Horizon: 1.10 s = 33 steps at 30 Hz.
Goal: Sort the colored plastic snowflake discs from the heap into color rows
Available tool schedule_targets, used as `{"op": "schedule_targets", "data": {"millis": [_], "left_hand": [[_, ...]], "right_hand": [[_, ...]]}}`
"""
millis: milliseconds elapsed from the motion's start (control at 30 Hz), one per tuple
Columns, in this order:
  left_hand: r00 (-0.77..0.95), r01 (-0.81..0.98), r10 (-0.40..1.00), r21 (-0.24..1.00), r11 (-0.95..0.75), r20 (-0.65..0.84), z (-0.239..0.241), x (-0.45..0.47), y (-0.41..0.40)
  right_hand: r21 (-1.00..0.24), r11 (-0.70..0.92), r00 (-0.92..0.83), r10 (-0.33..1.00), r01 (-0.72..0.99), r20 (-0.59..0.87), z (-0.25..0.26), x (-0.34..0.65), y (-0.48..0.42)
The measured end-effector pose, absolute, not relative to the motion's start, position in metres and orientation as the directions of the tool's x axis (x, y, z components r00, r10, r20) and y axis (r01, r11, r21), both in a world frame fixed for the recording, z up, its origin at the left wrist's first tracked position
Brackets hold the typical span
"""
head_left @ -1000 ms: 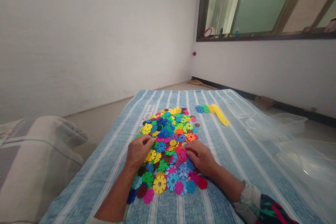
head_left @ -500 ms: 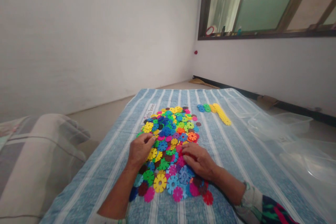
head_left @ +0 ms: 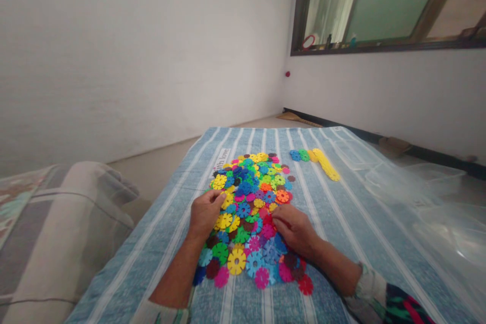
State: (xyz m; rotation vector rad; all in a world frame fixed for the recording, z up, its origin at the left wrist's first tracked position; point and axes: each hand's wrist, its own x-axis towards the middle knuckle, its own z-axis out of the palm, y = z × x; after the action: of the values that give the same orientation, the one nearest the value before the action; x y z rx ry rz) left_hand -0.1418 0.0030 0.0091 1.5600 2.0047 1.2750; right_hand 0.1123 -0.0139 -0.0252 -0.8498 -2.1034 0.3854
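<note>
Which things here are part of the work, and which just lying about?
Work: left hand, right hand, disc pile, striped cloth under it; probably the disc row.
Lying about, apparently: clear tubs (untouched), sill items.

Right hand (head_left: 296, 228) bare. Just behind it, a rumpled pale-grey cuff (head_left: 368, 287), greenish patches. Farther behind that hand, a dark sleeve (head_left: 408, 308), green and pinkish-red pattern. Left of it, the left hand (head_left: 207, 214), bare; pale left cuff (head_left: 163, 314).

Blue striped cloth (head_left: 152, 248): disc heap (head_left: 246, 212), disc row (head_left: 327, 166).
</note>
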Motion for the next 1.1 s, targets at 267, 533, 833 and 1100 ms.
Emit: {"op": "schedule_targets", "data": {"millis": [267,533,833,1100], "left_hand": [[-0.403,0.572,0.878,0.82,0.02,0.259,0.011,-0.141,0.003],[-0.38,0.499,0.899,0.866,0.003,0.216,0.018,-0.132,0.002],[-0.166,0.426,0.978,0.903,-0.046,0.128,0.025,-0.087,-0.015],[-0.011,0.408,0.988,0.903,-0.136,0.154,0.021,-0.063,-0.025]], "right_hand": [[-0.509,0.741,-0.449,0.671,0.437,0.59,-0.03,0.113,-0.012],[-0.472,0.744,-0.45,0.664,0.473,0.597,-0.02,0.109,-0.013],[-0.553,0.689,-0.328,0.717,0.468,0.615,-0.02,0.107,-0.013],[-0.59,0.647,-0.292,0.754,0.483,0.588,-0.021,0.104,-0.01]]}}
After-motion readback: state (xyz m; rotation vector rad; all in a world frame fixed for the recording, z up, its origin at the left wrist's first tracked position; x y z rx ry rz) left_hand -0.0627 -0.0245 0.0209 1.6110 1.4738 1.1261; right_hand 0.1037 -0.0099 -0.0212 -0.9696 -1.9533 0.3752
